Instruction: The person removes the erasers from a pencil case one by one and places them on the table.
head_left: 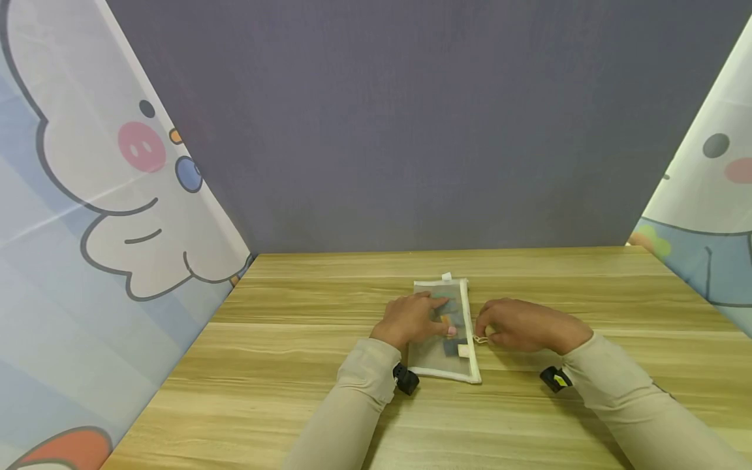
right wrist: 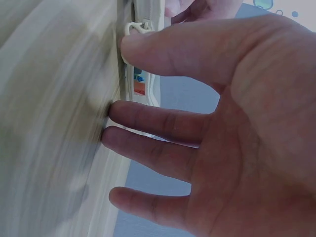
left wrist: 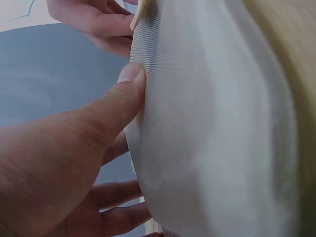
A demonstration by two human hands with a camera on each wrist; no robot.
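A see-through mesh zip pouch (head_left: 435,362) with white edging lies flat on the wooden table, its zip along the right side. Something dark blue and orange shows through the mesh. My left hand (head_left: 411,318) rests on the pouch with fingers spread, and in the left wrist view the thumb (left wrist: 131,81) presses creases into the mesh. At the right edge my right hand (head_left: 525,325) pinches the pale looped zipper pull (head_left: 480,339) between thumb and index finger; the index finger is mostly hidden in the right wrist view. The other right fingers (right wrist: 153,148) extend down to the tabletop.
The light wooden table (head_left: 282,391) ends at a dark grey panel (head_left: 423,130) at the back. Cartoon-printed cloths hang at the left (head_left: 70,261) and right (head_left: 705,215). Black wrist cameras sit by both cuffs.
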